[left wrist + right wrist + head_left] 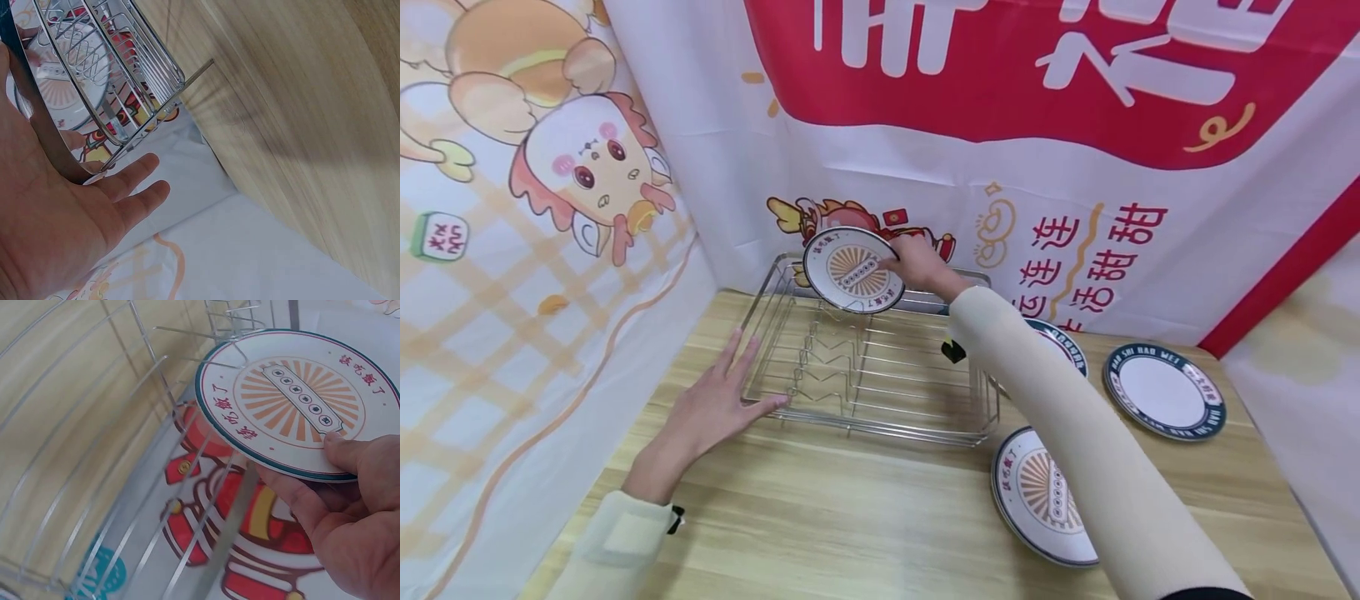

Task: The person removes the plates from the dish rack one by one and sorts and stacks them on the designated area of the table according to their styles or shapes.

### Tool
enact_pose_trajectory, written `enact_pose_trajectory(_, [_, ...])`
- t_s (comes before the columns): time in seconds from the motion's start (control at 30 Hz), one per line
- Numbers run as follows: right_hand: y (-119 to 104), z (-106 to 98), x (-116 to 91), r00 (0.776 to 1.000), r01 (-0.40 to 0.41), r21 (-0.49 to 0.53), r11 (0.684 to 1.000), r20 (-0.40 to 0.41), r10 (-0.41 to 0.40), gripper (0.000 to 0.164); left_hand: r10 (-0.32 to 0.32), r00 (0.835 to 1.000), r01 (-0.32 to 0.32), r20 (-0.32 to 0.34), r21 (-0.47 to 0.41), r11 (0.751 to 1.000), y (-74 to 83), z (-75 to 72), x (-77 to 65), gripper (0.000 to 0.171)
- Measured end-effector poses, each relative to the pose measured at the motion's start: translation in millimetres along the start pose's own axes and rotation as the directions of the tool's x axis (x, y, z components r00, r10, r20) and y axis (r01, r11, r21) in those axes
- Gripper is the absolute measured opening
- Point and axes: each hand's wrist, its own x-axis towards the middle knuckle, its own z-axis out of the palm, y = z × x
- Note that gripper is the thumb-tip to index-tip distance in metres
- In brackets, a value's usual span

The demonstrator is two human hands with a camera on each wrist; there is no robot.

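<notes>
My right hand (921, 265) pinches a white plate (842, 267) by its right edge, thumb on the face and fingers beneath. The plate has orange rays, red characters and a dark green rim (220, 442). It is tilted over the back left of a wire dish rack (880, 429); in the right wrist view its edge overlaps the rack's wire prongs (234, 353). My left hand (718, 404) rests at the rack's front left corner, fingers spread and straight, thumb along the front rim. In the left wrist view, the palm (56, 231) lies beside the rack's metal band.
At the right, a ray-patterned plate (1026, 492) lies partly under my right sleeve (1060, 417). A green-rimmed plate (1165, 392) lies farther right, another green-rimmed plate (1063, 342) behind the sleeve. Printed cloth (880, 158) hangs behind the wooden table (850, 517) and along its left side.
</notes>
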Motion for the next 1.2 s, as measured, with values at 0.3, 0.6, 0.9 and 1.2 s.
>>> enact_pose_trajectory(0.3, [-1, -30, -25, 0.995, 0.048, 0.015, 0.999, -0.084, -0.046, 0.029, -0.002, 1.0, 0.002, 0.006, -0.01, 1.0, -1.0, 1.2, -2.3, 0.108])
enact_pose_trajectory(0.6, [17, -57, -70, 0.991, 0.046, 0.045, 0.998, -0.128, -0.04, 0.029, 0.002, 1.0, -0.002, 0.004, -0.01, 1.0, 0.8, 2.0, -2.8, 0.107])
enact_pose_trajectory(0.9, [37, -87, -123, 0.987, -0.04, 0.067, 0.997, -0.152, 0.05, 0.034, 0.008, 1.0, -0.008, 0.008, -0.008, 1.0, 1.4, 1.5, -2.5, 0.108])
enact_pose_trajectory(1.2, [50, -114, -191, 0.972, -0.136, 0.085, 0.987, -0.183, 0.149, 0.038, 0.008, 1.0, -0.008, 0.002, -0.007, 1.0, 0.0, 2.1, 1.4, 0.109])
